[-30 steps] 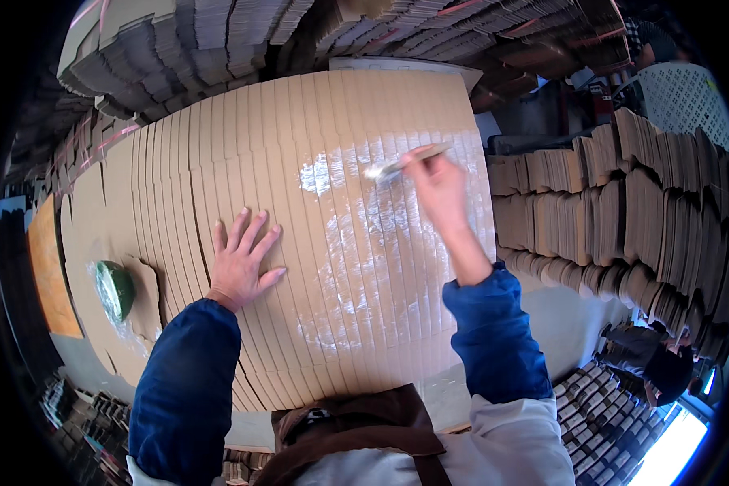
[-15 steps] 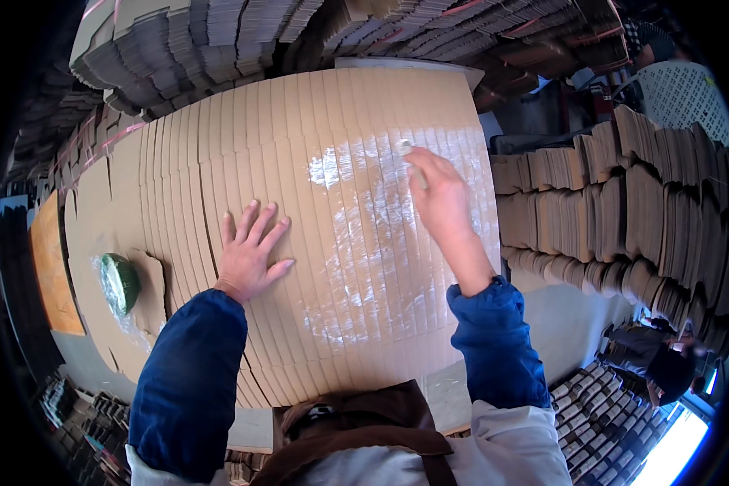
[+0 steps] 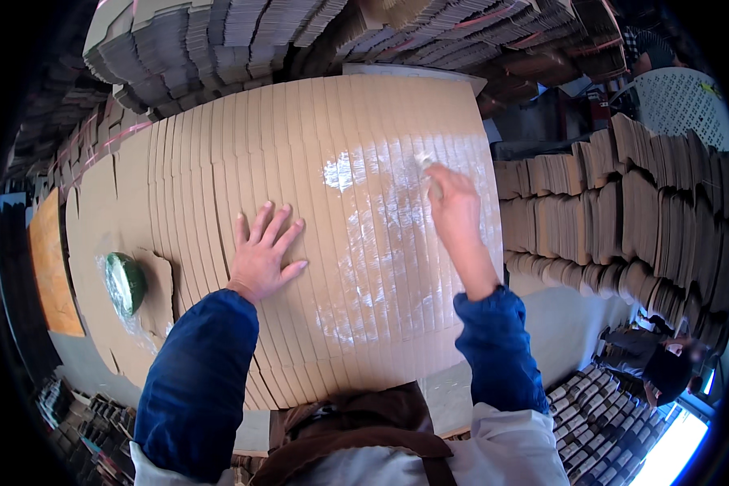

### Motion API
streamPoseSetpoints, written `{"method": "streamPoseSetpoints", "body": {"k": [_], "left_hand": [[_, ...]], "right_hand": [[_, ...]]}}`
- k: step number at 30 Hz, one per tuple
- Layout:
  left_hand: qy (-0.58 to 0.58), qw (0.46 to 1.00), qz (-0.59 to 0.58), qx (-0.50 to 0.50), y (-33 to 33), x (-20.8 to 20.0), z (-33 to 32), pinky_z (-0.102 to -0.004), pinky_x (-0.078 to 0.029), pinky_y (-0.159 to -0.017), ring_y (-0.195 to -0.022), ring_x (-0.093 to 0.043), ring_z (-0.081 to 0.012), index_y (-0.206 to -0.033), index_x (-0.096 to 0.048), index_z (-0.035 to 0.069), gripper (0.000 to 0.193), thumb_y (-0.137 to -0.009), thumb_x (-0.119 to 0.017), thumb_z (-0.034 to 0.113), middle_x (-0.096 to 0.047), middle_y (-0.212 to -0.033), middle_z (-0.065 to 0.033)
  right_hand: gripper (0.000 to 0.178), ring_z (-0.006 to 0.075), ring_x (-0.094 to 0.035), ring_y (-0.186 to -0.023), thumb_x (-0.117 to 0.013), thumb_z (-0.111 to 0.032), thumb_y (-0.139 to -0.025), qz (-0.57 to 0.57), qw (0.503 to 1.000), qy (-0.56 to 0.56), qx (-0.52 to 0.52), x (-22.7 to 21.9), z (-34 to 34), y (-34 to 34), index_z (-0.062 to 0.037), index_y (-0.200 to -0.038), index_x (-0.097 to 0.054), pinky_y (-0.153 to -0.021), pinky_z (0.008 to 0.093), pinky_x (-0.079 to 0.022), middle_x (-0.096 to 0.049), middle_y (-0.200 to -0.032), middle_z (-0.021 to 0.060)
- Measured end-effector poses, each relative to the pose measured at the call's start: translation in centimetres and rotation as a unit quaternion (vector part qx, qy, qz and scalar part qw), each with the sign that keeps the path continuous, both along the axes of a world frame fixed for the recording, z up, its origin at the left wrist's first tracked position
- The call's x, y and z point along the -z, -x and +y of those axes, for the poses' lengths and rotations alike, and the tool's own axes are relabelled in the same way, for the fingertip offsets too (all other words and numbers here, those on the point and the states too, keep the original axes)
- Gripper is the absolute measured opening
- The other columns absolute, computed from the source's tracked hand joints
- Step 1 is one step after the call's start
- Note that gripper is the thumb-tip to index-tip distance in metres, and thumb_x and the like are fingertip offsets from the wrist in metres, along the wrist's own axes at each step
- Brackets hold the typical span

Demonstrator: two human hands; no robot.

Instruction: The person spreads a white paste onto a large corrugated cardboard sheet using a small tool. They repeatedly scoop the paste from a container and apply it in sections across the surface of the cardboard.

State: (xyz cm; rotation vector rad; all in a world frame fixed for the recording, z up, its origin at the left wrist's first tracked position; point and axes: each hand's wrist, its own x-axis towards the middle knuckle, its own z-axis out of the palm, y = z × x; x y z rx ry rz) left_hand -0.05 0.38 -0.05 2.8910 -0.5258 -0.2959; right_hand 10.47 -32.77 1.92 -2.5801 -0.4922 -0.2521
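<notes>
Fanned-out cardboard sheets (image 3: 243,166) overlap in a row of narrow strips before me. My left hand (image 3: 266,259) lies flat on them with its fingers spread. Closed round a small pale-tipped brush (image 3: 424,159), my right hand (image 3: 456,206) is over the right part of the sheets. The brush is blurred, and the fingers hide much of its handle. Glossy, streaky white paste (image 3: 393,215) covers the sheets around and below that hand. At the left, a green bowl-like thing (image 3: 126,283) with clear plastic film rests beside a torn cardboard piece (image 3: 157,283).
Tall cardboard stacks (image 3: 243,36) stand behind the work surface. More bundled cardboard (image 3: 599,202) is piled at the right, near a pale perforated plastic chair back (image 3: 680,101). An orange-brown board (image 3: 54,263) leans at the far left. Another person (image 3: 664,364) is at the lower right.
My right hand has moved slightly right and a little nearer with the brush. My left hand stays flat on the cardboard; the whole view has shifted slightly.
</notes>
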Motion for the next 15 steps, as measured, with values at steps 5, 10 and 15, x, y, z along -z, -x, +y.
{"method": "streamPoseSetpoints", "body": {"k": [5, 10, 15], "left_hand": [[0.004, 1.0, 0.002, -0.002, -0.3, -0.1, -0.4, -0.0674, -0.014, -0.116, -0.149, -0.021, -0.036, -0.146, -0.045, 0.02, 0.073, -0.083, -0.067, 0.051, -0.031, -0.158, -0.0081], [0.006, 1.0, 0.007, -0.006, -0.1, 0.1, -0.1, -0.0669, -0.014, -0.116, -0.149, -0.02, -0.0359, -0.146, -0.045, 0.02, 0.073, -0.083, -0.068, 0.05, -0.031, -0.159, -0.008], [0.001, 1.0, 0.007, -0.004, 0.1, -0.1, -0.2, -0.0667, -0.014, -0.116, -0.149, -0.021, -0.0355, -0.146, -0.045, 0.019, 0.073, -0.084, -0.066, 0.05, -0.03, -0.159, -0.008]], "right_hand": [[0.03, 0.0311, -0.065, -0.099, -0.065, 0.006, -0.073, 0.01, 1.0, 0.015, -0.022, 0.9, -0.2, 0.9, -0.0065, -0.099, -0.067, -0.093, 0.0414, -0.049, -0.07, -0.108, 0.0109], [0.03, 0.0308, -0.065, -0.097, -0.066, 0.006, -0.071, 0.007, 0.999, 0.018, -0.04, 0.5, 1.0, 3.1, -0.0076, -0.099, -0.068, -0.092, 0.0407, -0.049, -0.07, -0.106, 0.0108], [0.029, 0.0333, -0.064, -0.099, -0.064, 0.004, -0.078, 0.024, 0.999, 0.028, 0.009, -0.7, -0.2, 2.8, -0.0073, -0.104, -0.068, -0.091, 0.0422, -0.05, -0.07, -0.108, 0.0127]]}}
